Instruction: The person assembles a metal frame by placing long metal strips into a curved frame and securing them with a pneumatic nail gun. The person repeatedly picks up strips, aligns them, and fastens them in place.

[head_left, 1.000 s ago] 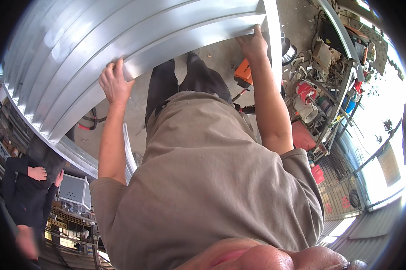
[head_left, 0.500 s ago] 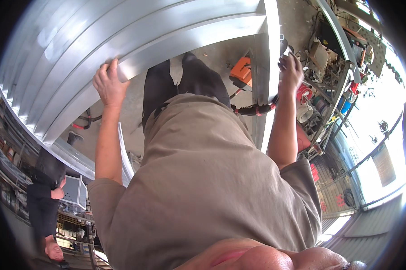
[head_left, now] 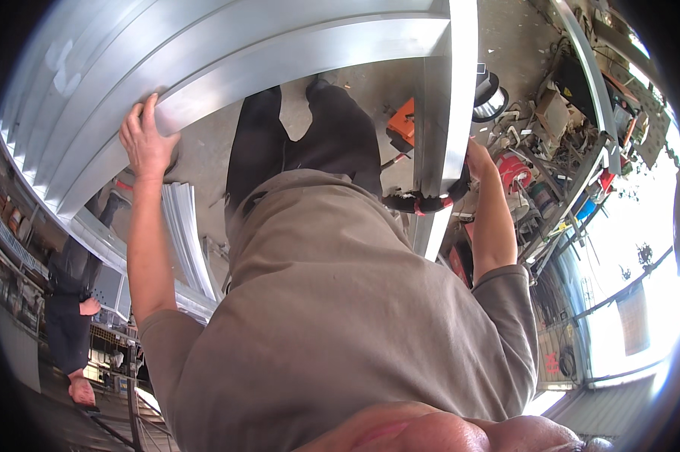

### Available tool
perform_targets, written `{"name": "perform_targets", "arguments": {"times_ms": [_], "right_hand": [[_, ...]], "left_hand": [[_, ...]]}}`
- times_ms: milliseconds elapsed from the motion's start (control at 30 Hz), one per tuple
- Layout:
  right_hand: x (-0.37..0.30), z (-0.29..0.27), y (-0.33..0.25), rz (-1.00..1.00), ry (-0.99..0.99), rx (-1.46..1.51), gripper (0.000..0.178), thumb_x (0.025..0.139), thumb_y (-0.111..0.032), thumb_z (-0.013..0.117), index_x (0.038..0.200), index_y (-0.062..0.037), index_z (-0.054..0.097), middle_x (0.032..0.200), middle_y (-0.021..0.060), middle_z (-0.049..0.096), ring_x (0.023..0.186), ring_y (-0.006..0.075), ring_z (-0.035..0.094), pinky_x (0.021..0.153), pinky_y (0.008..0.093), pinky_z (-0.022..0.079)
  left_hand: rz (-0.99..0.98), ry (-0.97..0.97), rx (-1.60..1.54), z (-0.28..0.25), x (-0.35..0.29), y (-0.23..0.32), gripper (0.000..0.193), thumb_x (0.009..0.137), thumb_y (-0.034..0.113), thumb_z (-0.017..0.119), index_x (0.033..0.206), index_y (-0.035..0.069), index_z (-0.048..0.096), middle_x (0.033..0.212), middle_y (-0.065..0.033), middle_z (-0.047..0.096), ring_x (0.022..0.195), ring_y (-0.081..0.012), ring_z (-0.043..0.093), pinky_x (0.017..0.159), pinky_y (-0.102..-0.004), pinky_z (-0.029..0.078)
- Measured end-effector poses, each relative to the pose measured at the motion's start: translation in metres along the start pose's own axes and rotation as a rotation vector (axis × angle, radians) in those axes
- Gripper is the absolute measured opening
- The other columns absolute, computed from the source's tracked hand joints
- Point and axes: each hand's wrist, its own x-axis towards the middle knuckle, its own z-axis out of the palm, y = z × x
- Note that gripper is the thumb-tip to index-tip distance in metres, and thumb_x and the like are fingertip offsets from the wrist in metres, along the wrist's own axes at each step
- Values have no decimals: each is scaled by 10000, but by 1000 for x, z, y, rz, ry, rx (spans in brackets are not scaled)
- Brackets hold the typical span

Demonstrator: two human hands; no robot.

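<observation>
A large silver metal frame with parallel slats (head_left: 280, 66) spans the upper left. My left hand (head_left: 146, 143) grips its nearest slat, fingers over the top and thumb on the near side. At the frame's right end runs a bright metal post (head_left: 458, 90). Against the outer side of this post is my right hand (head_left: 475, 157), its fingers mostly hidden, so what it holds does not show. A black cable with red bands (head_left: 423, 203) passes close below that hand. Beyond it, a black-rimmed spool of silvery wire (head_left: 492, 102) stands apart from the hand.
An orange case (head_left: 402, 124) sits on the floor inside the post. Cluttered metal racking (head_left: 566, 203) with boxes and tools lines the right. Pale metal strips (head_left: 180, 226) lie beside my left forearm. Another person in dark clothes (head_left: 69, 324) stands at far left.
My right hand has left the wire spool and come nearer, down along the post. My left hand stays on the slat but appears further left as the view shifts.
</observation>
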Motion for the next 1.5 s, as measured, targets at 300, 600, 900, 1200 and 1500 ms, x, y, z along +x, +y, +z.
{"name": "perform_targets", "arguments": {"times_ms": [300, 600, 900, 1200, 1500], "right_hand": [[46, -6, -4, 83, 89, -89, 302, 950, -207, 702, 1123, 38, 675, 929, 78, 701, 747, 191, 687, 631, 360, 584], [-194, -31, 5, -401, 822, 282, 289, 890, -272, 755, 1047, -29, 758, 913, 63, 715, 834, 174, 657, 784, 327, 527], [-370, 88, -74, -1201, 765, 371, 433, 991, -363, 553, 1239, -9, 587, 972, 148, 680, 871, 240, 677, 798, 406, 566], [-436, 163, -157, -1146, 379, 69, 519, 939, -303, 644, 1295, 67, 571, 879, 130, 687, 789, 200, 669, 702, 330, 563], [-407, 235, -259, -696, 406, -976, 365, 938, -242, 696, 1203, 8, 688, 935, 71, 722, 775, 134, 669, 693, 307, 544]], "left_hand": [[-35, -11, 21, 1, -2, 5, 1103, 601, 171, 971, 1570, 282, 458, 1415, -119, 521, 1304, -377, 514, 1132, -549, 408], [-46, -29, -31, 3, -4, -2, 1101, 635, 186, 961, 1585, 352, 432, 1469, -89, 470, 1363, -362, 466, 1170, -536, 371], [48, 101, -121, 5, -3, -8, 1077, 631, 177, 927, 1576, 359, 444, 1385, -60, 487, 1303, -334, 502, 1124, -543, 401], [33, 66, -136, 7, -4, -12, 1107, 627, 190, 939, 1582, 401, 420, 1387, -57, 493, 1316, -314, 502, 1133, -533, 409], [45, 77, -130, 14, -4, -16, 1134, 628, 202, 954, 1595, 405, 397, 1371, -56, 511, 1302, -299, 514, 1127, -523, 418]]}}
